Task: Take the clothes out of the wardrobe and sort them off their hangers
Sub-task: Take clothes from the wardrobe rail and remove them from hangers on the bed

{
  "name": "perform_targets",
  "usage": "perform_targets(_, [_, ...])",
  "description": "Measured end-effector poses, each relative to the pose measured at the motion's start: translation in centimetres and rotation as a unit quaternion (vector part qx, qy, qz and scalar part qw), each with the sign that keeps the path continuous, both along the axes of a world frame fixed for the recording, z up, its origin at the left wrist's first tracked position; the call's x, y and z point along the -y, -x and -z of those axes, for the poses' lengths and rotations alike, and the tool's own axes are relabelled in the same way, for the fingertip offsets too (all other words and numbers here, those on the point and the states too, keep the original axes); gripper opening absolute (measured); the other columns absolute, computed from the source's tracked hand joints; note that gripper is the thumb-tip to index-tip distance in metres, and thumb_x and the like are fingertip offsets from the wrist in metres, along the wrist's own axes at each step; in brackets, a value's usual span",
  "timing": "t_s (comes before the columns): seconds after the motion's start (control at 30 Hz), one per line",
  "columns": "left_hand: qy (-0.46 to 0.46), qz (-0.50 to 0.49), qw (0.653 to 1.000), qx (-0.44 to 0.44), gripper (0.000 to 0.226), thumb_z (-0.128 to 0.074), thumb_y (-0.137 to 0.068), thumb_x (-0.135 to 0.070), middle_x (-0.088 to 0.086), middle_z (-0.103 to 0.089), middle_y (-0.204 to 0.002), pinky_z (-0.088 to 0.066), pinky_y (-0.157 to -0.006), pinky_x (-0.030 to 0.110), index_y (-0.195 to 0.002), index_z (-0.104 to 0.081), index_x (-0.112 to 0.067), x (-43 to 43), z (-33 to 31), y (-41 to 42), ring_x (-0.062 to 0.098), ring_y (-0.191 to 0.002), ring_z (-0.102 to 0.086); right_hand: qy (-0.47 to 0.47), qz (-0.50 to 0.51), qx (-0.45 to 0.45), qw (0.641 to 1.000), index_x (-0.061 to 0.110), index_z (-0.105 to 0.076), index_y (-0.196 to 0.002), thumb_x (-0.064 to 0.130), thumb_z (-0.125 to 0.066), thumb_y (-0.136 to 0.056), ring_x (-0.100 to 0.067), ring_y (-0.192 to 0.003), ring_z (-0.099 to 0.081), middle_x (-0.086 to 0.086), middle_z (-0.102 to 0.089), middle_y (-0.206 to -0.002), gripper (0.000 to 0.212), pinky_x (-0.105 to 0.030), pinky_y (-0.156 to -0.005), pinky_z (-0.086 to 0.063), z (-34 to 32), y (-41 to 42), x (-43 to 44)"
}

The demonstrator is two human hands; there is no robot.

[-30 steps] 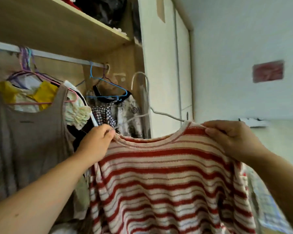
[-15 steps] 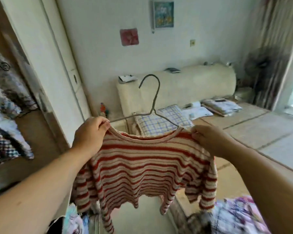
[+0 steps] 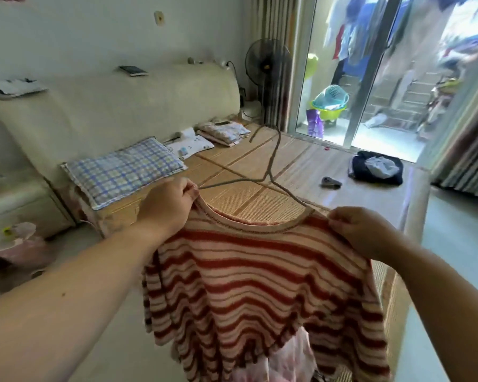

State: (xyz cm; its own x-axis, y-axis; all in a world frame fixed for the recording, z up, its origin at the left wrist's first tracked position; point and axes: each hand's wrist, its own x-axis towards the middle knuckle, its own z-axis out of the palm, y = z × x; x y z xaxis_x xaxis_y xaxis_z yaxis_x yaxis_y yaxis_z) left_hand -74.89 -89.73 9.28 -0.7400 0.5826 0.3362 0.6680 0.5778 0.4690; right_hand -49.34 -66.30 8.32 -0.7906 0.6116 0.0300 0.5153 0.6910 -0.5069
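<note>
A red-and-cream striped knit top (image 3: 260,285) hangs on a thin grey wire hanger (image 3: 271,172), held up over the near end of a bed. My left hand (image 3: 166,208) grips the top's left shoulder together with the hanger's arm. My right hand (image 3: 359,230) pinches the right shoulder. The hanger's hook tilts away over the bed. The wardrobe is out of view.
The bed has a bamboo mat (image 3: 301,166), a checked pillow (image 3: 122,172), folded cloth (image 3: 221,130) and a dark pile of clothes (image 3: 375,166). A standing fan (image 3: 268,67) and glass door (image 3: 370,64) are behind. Pinkish fabric (image 3: 284,362) lies below the top.
The view has swung right from the wardrobe to the bed. Both hands have carried the striped top on its hanger off the rail and over the bed.
</note>
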Motion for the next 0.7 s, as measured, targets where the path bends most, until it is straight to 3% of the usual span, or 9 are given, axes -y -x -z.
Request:
perform_targets(0.17, [0.073,0.038,0.994,0.068,0.016,-0.048,-0.094,-0.037,-0.002,-0.058,-0.100,-0.044,-0.090,0.045,-0.092,-0.061,-0.028,-9.9,6.0,-0.5,0.022,-0.095,-0.054,0.043,0.055,0.068,0.995,0.034,-0.064,-0.083,0.029,-0.054,-0.093,0.002,-0.071,-0.052,0.016,-0.060,-0.078,0.015,-0.014,-0.054,-0.033,5.6,-1.9,-7.5])
perform_targets(0.4, [0.205,0.039,0.967,0.149,0.015,-0.048,-0.094,-0.035,0.004,-0.061,-0.105,-0.044,-0.091,0.043,-0.090,-0.061,-0.028,-19.8,16.1,1.0,0.027,-0.100,-0.056,0.100,0.100,0.148,0.979,0.029,-0.065,-0.094,0.026,-0.048,-0.095,-0.018,-0.087,-0.061,0.002,-0.066,-0.090,0.017,-0.029,-0.075,-0.047,17.0,-0.3,-15.2])
perform_targets(0.53, [0.272,0.020,0.946,0.175,0.016,-0.047,-0.094,-0.036,0.002,-0.062,-0.105,-0.043,-0.093,0.042,-0.089,-0.061,-0.031,-22.7,20.7,2.5,0.025,-0.100,-0.056,0.106,0.116,0.176,0.972,0.025,-0.065,-0.106,0.026,-0.049,-0.095,-0.026,-0.096,-0.061,-0.006,-0.069,-0.103,0.020,-0.023,-0.069,-0.035,23.1,2.0,-17.6])
perform_targets(0.63, [0.300,-0.004,0.935,0.190,0.017,-0.045,-0.094,-0.038,-0.001,-0.061,-0.104,-0.042,-0.093,0.042,-0.089,-0.061,-0.031,-24.0,23.1,3.8,0.025,-0.100,-0.056,0.138,0.121,0.190,0.965,0.021,-0.065,-0.093,0.026,-0.049,-0.094,-0.024,-0.089,-0.062,-0.004,-0.068,-0.091,0.017,-0.022,-0.066,-0.034,26.4,3.9,-19.1])
perform_targets(0.7, [0.298,-0.012,0.932,0.208,0.017,-0.046,-0.094,-0.038,0.003,-0.059,-0.108,-0.042,-0.095,0.045,-0.094,-0.061,-0.031,-24.9,24.4,4.6,0.026,-0.102,-0.055,0.147,0.122,0.158,0.969,0.021,-0.063,-0.077,0.019,-0.051,-0.092,-0.013,-0.072,-0.058,0.002,-0.060,-0.077,0.019,-0.015,-0.061,-0.032,28.1,5.1,-20.0])
